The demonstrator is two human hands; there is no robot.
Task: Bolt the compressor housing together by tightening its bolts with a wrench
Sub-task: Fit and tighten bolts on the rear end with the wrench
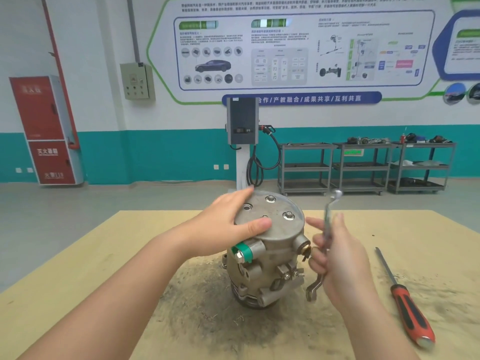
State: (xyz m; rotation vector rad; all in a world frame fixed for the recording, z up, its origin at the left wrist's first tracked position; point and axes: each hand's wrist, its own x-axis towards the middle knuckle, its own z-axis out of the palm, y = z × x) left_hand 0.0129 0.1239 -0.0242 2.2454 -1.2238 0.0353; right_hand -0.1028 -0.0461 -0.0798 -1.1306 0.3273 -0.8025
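A grey metal compressor housing (270, 255) stands upright on the yellow table (78, 281), its round cover facing up. Two bolts (288, 215) stick out of the cover and an open hole (246, 207) shows beside them. My left hand (228, 224) lies flat on the cover's left side, thumb pressed on its near edge. Just right of the housing, my right hand (337, 258) grips a double-ended ring wrench (327, 222) around its middle. The wrench stands nearly upright and is blurred, one ring end above the hand, the other below it near the table.
A screwdriver (407, 307) with a red and black handle lies on the table at the right. Dark grime stains the tabletop around the housing. Beyond the table stand a charging post (242, 126) and grey shelf carts (363, 165).
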